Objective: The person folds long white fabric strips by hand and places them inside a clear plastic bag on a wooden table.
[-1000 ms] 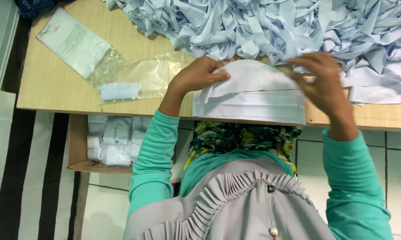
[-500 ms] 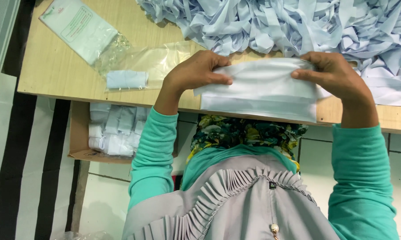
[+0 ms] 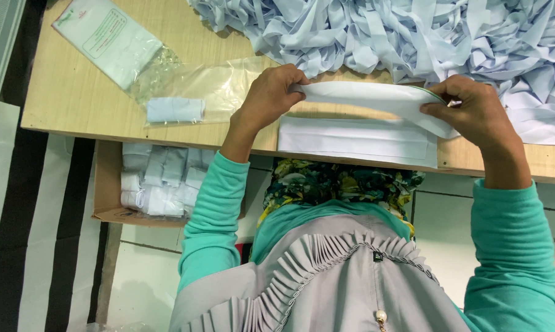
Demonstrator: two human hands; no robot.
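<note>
My left hand point(image 3: 270, 98) and my right hand point(image 3: 474, 114) pinch the two ends of a pale blue-white face mask point(image 3: 376, 98), folded lengthwise and held just above the table. Beneath it, a flat stack of similar masks point(image 3: 357, 142) lies at the front edge of the wooden table point(image 3: 74, 98). Both arms wear teal sleeves.
A big heap of pale blue masks with straps point(image 3: 413, 37) fills the table's back right. On the left lie a clear plastic bag with a folded blue piece point(image 3: 176, 109) and a sealed printed packet point(image 3: 108, 40). Below the table's edge, a cardboard box point(image 3: 108, 212) holds rolled masks.
The top mask has been lifted off the stack and folded narrower between both hands; the view has shifted slightly.
</note>
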